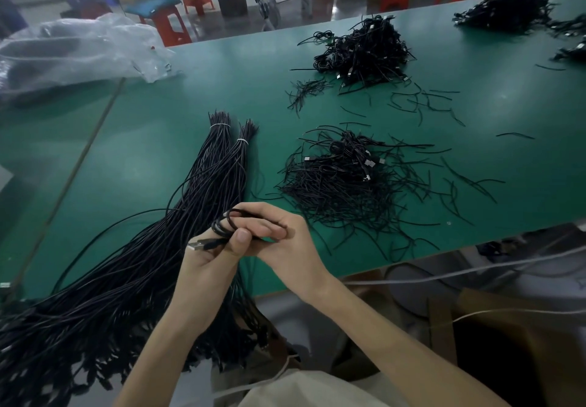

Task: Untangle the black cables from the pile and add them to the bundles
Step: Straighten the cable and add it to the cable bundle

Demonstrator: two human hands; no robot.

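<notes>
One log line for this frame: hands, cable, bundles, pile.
left hand: pinches coiled black cable by USB plug | right hand: holds its loops | tied bundles: on green table, at left | tangled pile: right, untouched

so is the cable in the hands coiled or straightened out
Coiled: the cable forms small loops gripped between the left hand and right hand, its USB plug poking out.

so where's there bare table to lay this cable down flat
Widest bare green lies left of the tied bundles, toward the plastic bag. A narrower strip runs between the bundles and the near pile. Right of that pile, up to the far pile, loose black strands crowd the table.
</notes>
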